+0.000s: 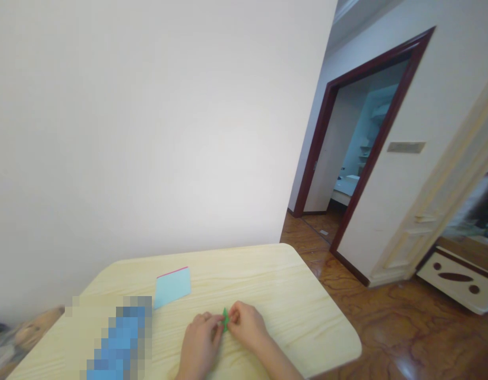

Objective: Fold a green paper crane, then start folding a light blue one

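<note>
- Small green piece [225, 321] is held upright-looking between both hands, low over the near-middle part of the tabletop [299, 311]; whether its base is touching the surface can't be told.
- Left hand [199, 338]: nearly closed, thumb and index finger pinched on the piece's left side.
- Right hand [247, 323]: fingers curled in, fingertips closed on the right edge.
- Material is judged to be thin folded paper; folds too small to be read.
- Weight: judged very light, so next to no lifting force is needed.
- Stiffness: judged soft and bendy in single layers, a bit firmer where layers are stacked.
- Slip: low risk if gripped dry; layers could be slid apart if pulled unevenly.
- Fragile: could be creased, crushed or torn by a hard squeeze, with the pointed top judged weakest.
- Best hold: by the lower side edges, fingertips only, tip left free.
- Light-blue sheet [173, 289] with pink edge is lying flat, beyond the left hand; not touched.
</note>
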Tool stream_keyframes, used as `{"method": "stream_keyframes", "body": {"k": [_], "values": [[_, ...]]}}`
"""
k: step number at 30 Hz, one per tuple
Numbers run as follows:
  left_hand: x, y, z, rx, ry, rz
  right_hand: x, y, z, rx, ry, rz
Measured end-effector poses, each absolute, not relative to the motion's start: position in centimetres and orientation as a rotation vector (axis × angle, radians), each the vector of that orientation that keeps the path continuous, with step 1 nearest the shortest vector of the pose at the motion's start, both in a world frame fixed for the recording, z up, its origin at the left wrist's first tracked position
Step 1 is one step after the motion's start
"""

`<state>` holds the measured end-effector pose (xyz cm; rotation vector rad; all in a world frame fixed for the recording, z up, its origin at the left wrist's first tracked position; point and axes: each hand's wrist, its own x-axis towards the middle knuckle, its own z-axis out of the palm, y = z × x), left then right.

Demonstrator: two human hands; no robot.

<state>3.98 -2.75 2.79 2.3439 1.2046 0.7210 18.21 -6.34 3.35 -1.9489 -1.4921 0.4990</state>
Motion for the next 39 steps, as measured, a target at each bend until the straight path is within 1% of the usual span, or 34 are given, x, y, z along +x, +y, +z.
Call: {"method": "stream_keyframes", "body": {"k": [6, 12, 20, 39], "values": [[3.7, -2.5, 3.1, 2.582, 1.222, 0.554, 18.4, -6.8, 3.8, -1.991, -1.584, 0.443], [3.6, -2.1, 3.2, 2.631, 1.291, 0.470, 18.5, -7.6, 3.7, -1.992, -1.730, 0.306], [3.2, -2.1, 2.1, 2.408, 1.213, 0.670, 18.6, -7.4, 3.4, -1.977, -1.589, 0.394], [3.8, -1.8, 1.7, 2.293, 1.270, 0.625, 19.0, -6.7, 3.3, -1.947, -1.588, 0.540]]}}
